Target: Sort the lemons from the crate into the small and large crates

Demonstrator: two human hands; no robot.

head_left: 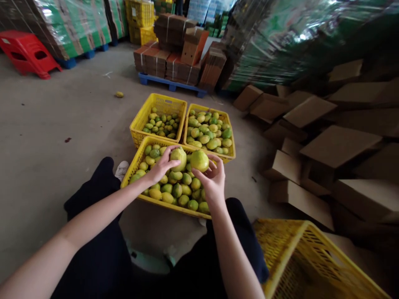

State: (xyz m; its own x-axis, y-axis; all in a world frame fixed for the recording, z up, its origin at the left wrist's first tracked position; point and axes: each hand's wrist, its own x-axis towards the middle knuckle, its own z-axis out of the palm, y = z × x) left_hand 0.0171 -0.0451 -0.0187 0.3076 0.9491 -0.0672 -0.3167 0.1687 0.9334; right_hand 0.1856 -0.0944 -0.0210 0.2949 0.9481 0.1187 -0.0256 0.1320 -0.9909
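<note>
My left hand point(165, 164) is closed round a pale yellow-green lemon point(178, 158). Just to its right, my right hand point(213, 174) grips a second, greener lemon point(199, 161) between thumb and fingers. Both fruits are held above the near yellow crate point(174, 209), which is filled with green and yellow lemons point(177, 190). Behind it stand two more yellow crates: the back left crate point(139, 121) holds smaller, greener fruit, and the back right crate point(232, 139) is heaped with larger lemons.
A tipped yellow crate point(299, 245) lies at my lower right, beside a heap of cardboard boxes point(339, 145). Flattened cartons point(182, 66) stand on a blue pallet point(173, 85) ahead. A red stool point(28, 52) is at the far left, and one loose lemon point(119, 94) lies on the floor.
</note>
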